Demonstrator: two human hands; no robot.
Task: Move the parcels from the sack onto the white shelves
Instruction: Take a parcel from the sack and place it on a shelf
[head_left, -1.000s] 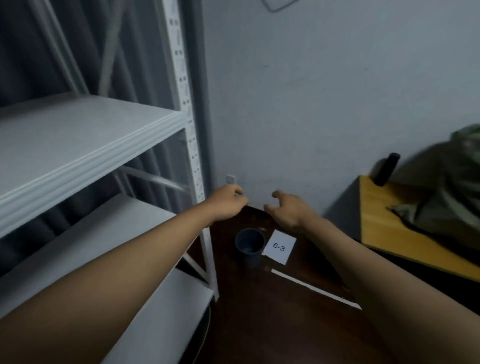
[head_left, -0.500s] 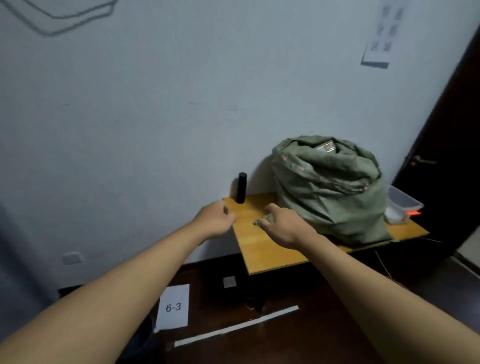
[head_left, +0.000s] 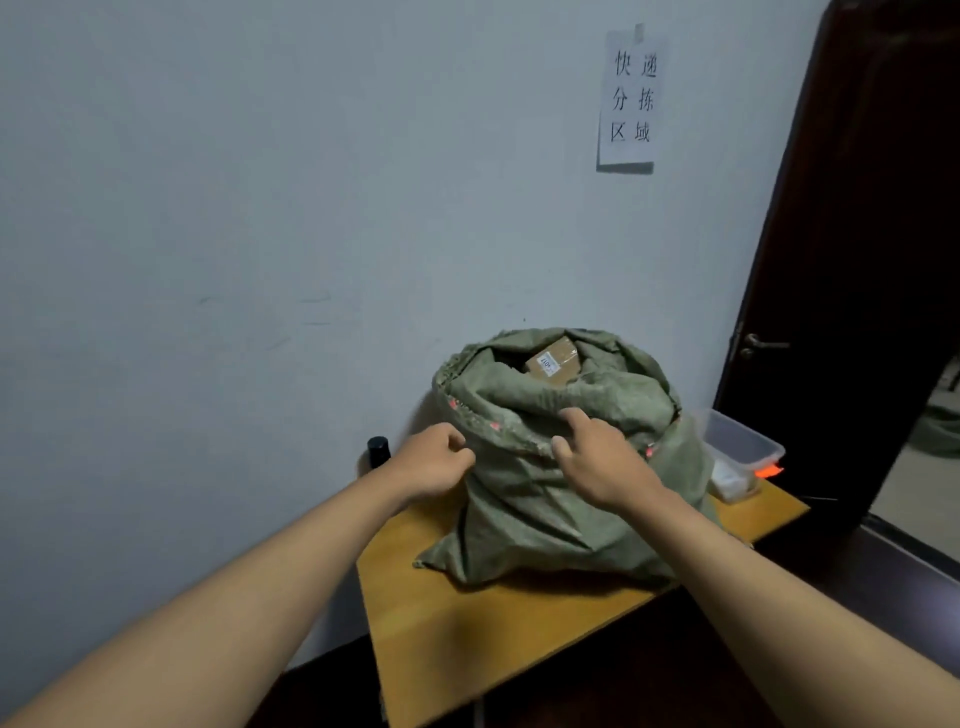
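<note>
A green woven sack (head_left: 550, 499) stands on a wooden table (head_left: 467, 623) against the wall, its mouth rolled down. One brown parcel (head_left: 553, 361) with a white label shows in the opening. My left hand (head_left: 434, 462) is at the left end of the rolled rim, fingers loosely curled and holding nothing. My right hand (head_left: 597, 460) rests on the front of the rim, index finger reaching over the fold and thumb against its lower edge. The white shelves are out of view.
A black cylinder (head_left: 378, 451) stands on the table left of the sack. A clear plastic tub (head_left: 743, 444) sits to the sack's right. A dark door (head_left: 852, 260) fills the right side. A paper sign (head_left: 631, 98) hangs on the wall.
The view swung right from the shelves to the sack. Both hands moved forward from above the table edge up to the sack's rolled rim.
</note>
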